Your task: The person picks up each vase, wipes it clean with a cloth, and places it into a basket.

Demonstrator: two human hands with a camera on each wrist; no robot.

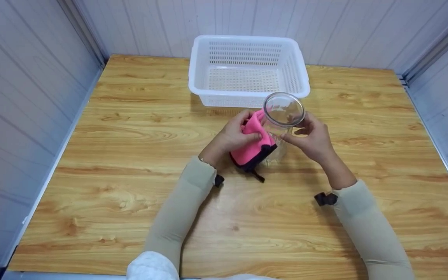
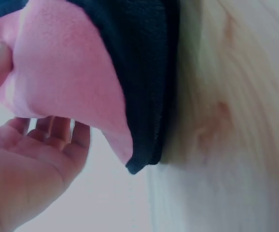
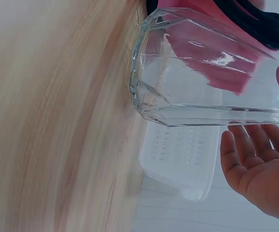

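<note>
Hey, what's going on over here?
Someone is handling two things at a table. The left hand holds a pink cloth item with dark trim; the right hand holds a clear glass jar with an open mouth. The cloth is right beside the jar, and a white plastic basket stands behind them.

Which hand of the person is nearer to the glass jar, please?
Right. The right hand holds the glass jar near its rim; the left hand is to the jar's left, gripping the pink fabric item between itself and the jar.
</note>
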